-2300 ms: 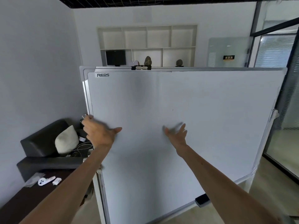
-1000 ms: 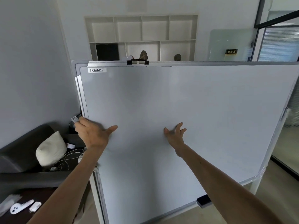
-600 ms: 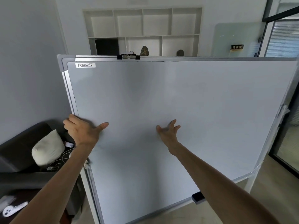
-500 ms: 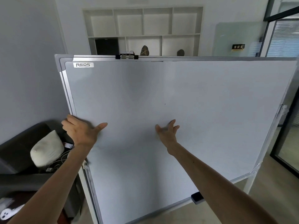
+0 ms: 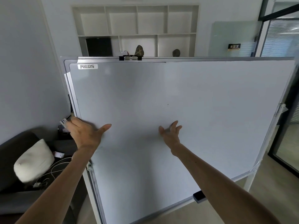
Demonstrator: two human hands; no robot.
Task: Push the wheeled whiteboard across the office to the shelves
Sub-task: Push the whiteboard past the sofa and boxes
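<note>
Pillow [image 5: 33, 160] on dark, perhaps leather, sofa [image 5: 14, 196]

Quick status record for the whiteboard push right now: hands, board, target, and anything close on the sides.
left hand: open, fingers at the board's left frame edge, thumb on the surface
right hand: open, palm flat on the board face
whiteboard: blank, upright, fills the view
eraser: sits on the bottom tray
shelves: straight ahead, behind the board, not reached
sofa: dark, close on the left, white cushion on it
glass partition: on the right
</note>
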